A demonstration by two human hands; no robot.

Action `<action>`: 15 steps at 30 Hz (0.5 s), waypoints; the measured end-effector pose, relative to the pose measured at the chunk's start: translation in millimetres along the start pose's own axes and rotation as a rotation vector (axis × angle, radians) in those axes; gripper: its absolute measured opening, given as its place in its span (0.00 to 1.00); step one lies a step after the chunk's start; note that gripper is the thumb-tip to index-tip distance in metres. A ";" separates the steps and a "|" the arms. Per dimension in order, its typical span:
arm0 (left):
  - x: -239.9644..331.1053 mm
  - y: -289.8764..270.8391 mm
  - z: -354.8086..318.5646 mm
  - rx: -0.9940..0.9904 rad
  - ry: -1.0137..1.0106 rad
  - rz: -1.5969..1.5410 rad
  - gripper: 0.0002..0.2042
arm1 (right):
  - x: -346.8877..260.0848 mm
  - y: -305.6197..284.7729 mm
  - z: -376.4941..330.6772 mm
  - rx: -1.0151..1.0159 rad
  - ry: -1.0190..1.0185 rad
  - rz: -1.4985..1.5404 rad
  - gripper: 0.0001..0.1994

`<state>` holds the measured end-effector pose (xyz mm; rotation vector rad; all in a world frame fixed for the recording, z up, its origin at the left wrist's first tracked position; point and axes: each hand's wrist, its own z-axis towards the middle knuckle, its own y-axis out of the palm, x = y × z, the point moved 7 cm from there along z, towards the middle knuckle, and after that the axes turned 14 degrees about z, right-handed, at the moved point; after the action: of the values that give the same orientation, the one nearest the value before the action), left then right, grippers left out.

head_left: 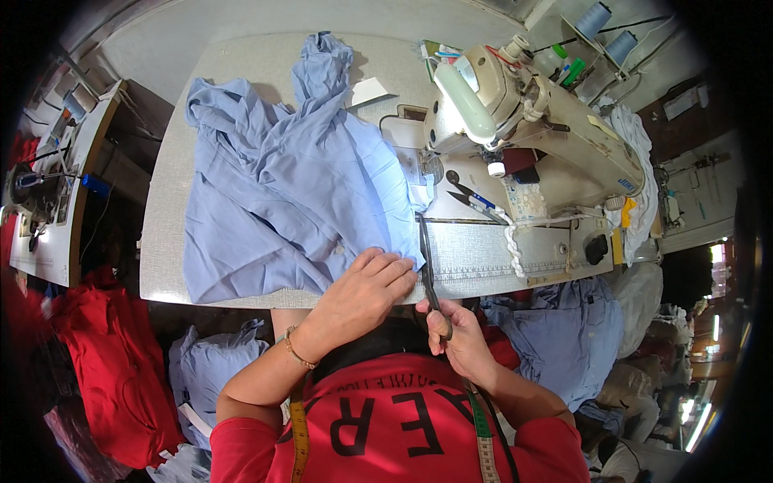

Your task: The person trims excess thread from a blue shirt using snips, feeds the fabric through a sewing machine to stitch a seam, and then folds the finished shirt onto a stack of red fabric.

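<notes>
A light blue shirt (274, 177) lies rumpled over the left part of the sewing table, one sleeve stretched toward the far edge. My left hand (366, 290) rests on its near right corner, fingers closed on the cloth edge. Just right of that edge, my right hand (455, 334) grips dark scissors (427, 258) by the handles. The blades point away from me along the cloth's edge; whether they touch it I cannot tell. A small folded piece of the blue cloth (421, 196) sticks out near the scissor tips.
A beige sewing machine (547, 121) stands at the right of the table (165, 241). Thread snips (479, 203) lie near its needle area, and a white card (370, 91) lies behind the shirt. Blue garments (564, 330) hang below right; red cloth (117, 362) is piled at left.
</notes>
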<state>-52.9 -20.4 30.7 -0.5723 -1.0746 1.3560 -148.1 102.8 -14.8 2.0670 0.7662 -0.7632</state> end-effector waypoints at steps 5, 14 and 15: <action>-1.9 0.1 0.9 0.031 -0.015 -0.061 0.15 | 1.1 -21.5 -1.3 0.008 -0.193 0.095 0.23; -23.4 -28.5 11.8 0.097 -0.101 0.000 0.12 | -143.4 -128.0 2.7 0.509 -0.373 -1.186 0.26; -27.0 -31.0 18.0 0.097 -0.104 0.035 0.12 | -165.4 -126.3 7.4 0.571 -0.418 -1.330 0.27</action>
<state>-49.9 -56.2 57.5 -0.4549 -1.0800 1.4738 -347.3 118.7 43.7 1.4807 1.8145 -2.2367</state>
